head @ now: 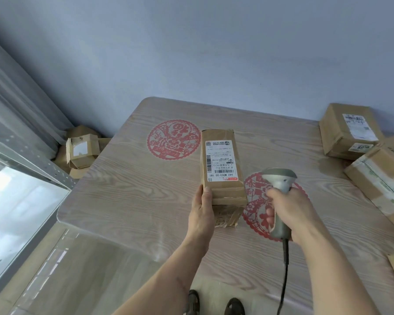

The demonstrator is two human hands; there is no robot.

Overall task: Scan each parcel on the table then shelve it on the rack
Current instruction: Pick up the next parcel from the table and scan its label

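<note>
A long brown cardboard parcel (222,169) lies on the wood-grain table (132,192), its white shipping label facing up. My left hand (201,211) grips the parcel's near left corner, thumb on top. My right hand (289,212) grips the handle of a grey corded barcode scanner (280,180), whose head sits just right of the parcel's label.
More cardboard parcels sit at the table's right: one at the far right corner (348,130), a large flat one (382,178) nearer. A metal rack (32,164) stands at the left. Torn boxes (82,151) lie on the floor by the wall. Red paper-cut decals mark the tabletop.
</note>
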